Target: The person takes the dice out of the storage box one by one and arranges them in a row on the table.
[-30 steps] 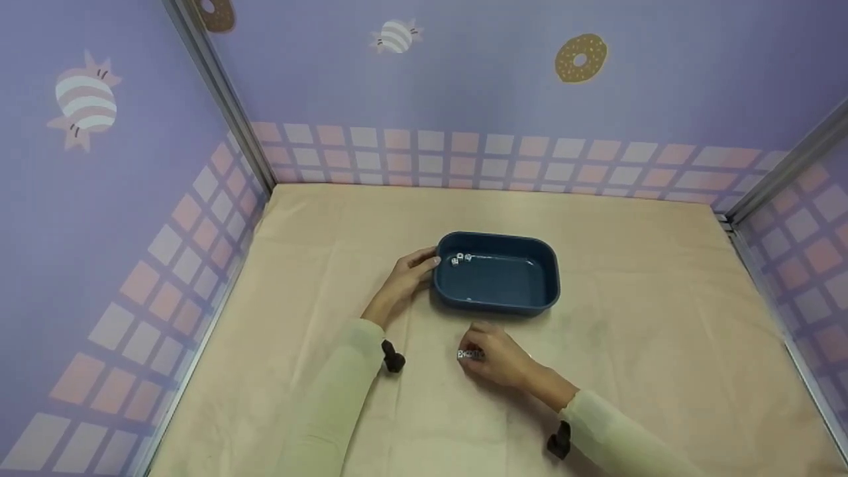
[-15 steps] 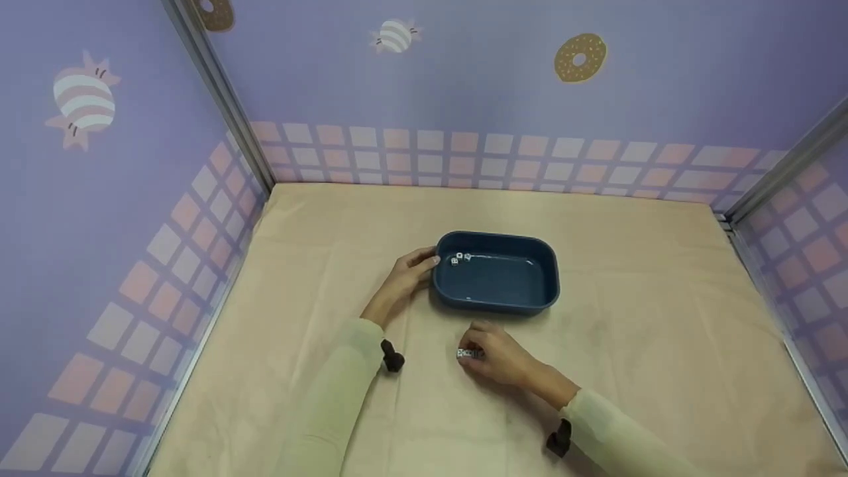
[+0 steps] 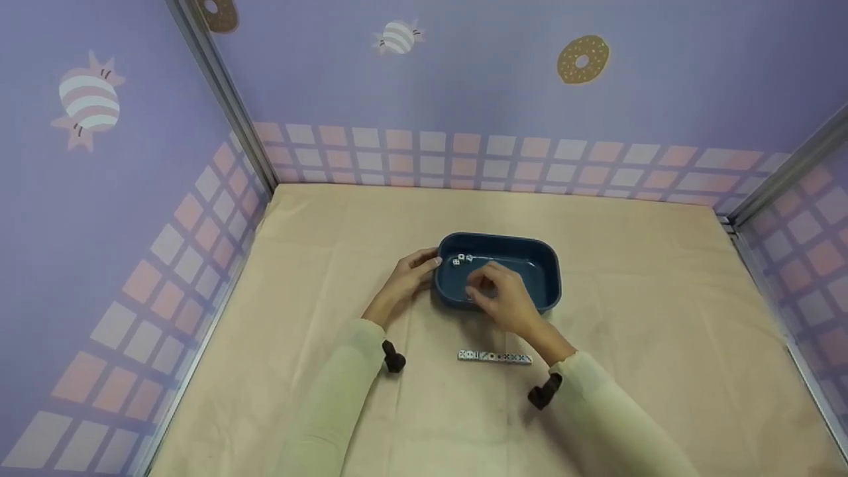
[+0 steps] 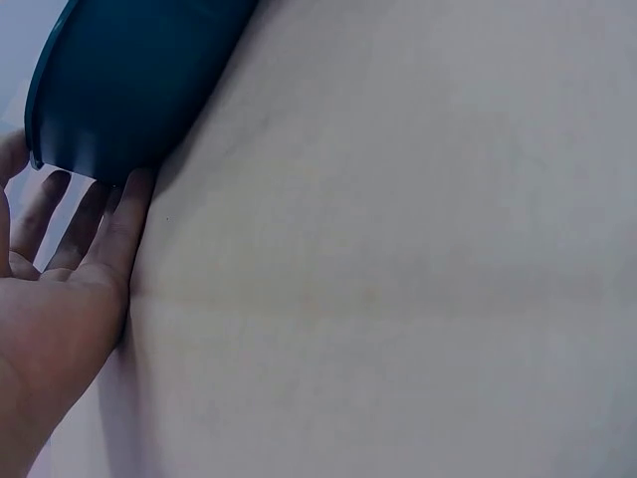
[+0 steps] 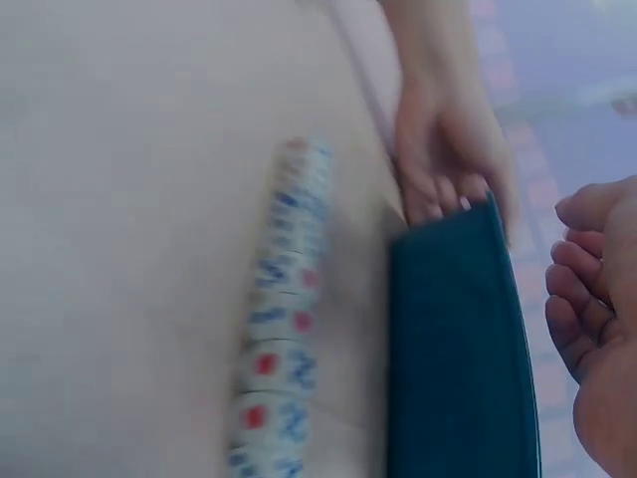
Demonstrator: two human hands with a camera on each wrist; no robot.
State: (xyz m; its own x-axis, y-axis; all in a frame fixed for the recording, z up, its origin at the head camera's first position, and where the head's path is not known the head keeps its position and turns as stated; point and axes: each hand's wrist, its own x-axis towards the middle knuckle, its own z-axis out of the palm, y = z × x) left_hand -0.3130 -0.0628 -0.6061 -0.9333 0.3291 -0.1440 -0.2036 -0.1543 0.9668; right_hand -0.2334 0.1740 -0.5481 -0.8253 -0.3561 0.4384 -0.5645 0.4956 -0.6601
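A row of several small white dice point(image 3: 495, 358) lies on the cloth in front of a dark blue rectangular tub point(image 3: 555, 291). Inside the tub, near its left end, sit 3 loose dice point(image 3: 461, 259). My left hand point(image 3: 405, 281) holds the tub's left end, thumb at the rim and fingers against the outer wall, as the left wrist view also shows. Above the tub's front half hovers my right hand point(image 3: 507, 301), fingers loosely bent, thumb apart from them. Nothing shows in it in the right wrist view. It hides part of the tub's floor.
A beige cloth point(image 3: 331, 252) covers the table. Purple patterned panels point(image 3: 464, 79) stand at the back and both sides, joined by metal posts point(image 3: 228, 99). A dark wrist mount point(image 3: 393, 358) sits on each sleeve.
My right hand has let go of the dice row, which now shows in full, and has moved up over the tub. My left hand and the tub have stayed put.
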